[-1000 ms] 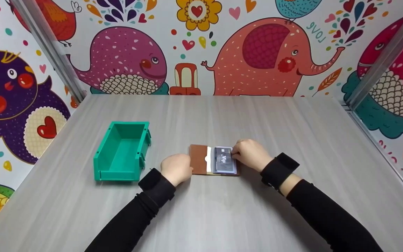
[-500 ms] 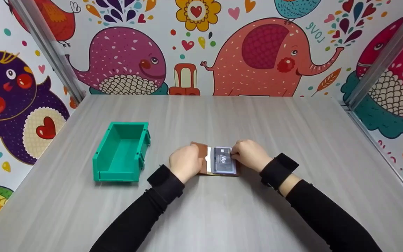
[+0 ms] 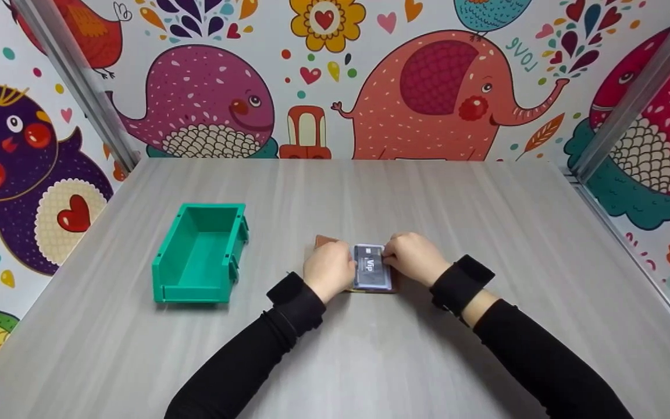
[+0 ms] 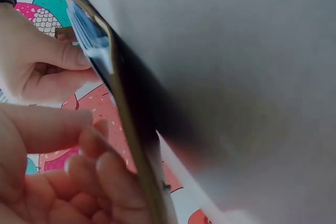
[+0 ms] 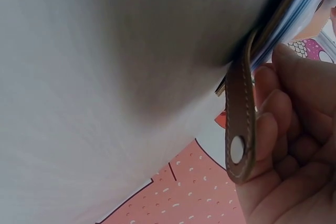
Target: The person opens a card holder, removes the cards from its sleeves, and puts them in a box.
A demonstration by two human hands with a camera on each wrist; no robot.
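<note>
A brown card holder [image 3: 324,239] lies spread on the table, with a dark "Vip" card [image 3: 368,267] in its clear sleeves [image 3: 382,285]. My left hand [image 3: 329,270] rests over the left cover and hides most of it. In the left wrist view, the loosely curled fingers [image 4: 118,177] lie against the brown cover, and nothing shows between them and the thumb. My right hand [image 3: 415,256] pinches the right edge of the sleeves. A brown snap strap [image 5: 240,114] hangs beside its fingers in the right wrist view.
A green plastic bin [image 3: 198,256] stands to the left on the pale wood-grain table [image 3: 457,192]. Walls printed with cartoon animals [image 3: 428,93] rise behind and at both sides, with metal posts [image 3: 626,99] at the corners.
My left hand has moved right across the card holder, from its left edge to beside the sleeves, covering the left cover. The right hand has stayed at the right edge.
</note>
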